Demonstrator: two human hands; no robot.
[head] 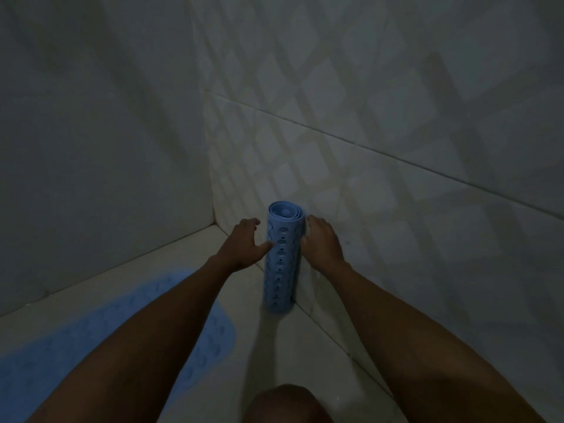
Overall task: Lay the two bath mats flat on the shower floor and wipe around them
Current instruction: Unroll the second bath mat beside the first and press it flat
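A blue bath mat rolled into a tube (282,264) stands upright on the pale shower floor, against the right wall near the corner. My left hand (244,247) is at its left side, thumb touching the roll, fingers spread and loosely bent. My right hand (320,242) lies against the roll's right side, between it and the wall, fingers curved along it. A second blue bath mat (91,340) lies flat on the floor at the lower left, partly hidden by my left forearm.
Tiled walls meet in a corner (213,221) just behind the roll. Bare pale floor (305,355) stretches between the flat mat and the right wall. My knee (287,404) shows at the bottom edge. The light is dim.
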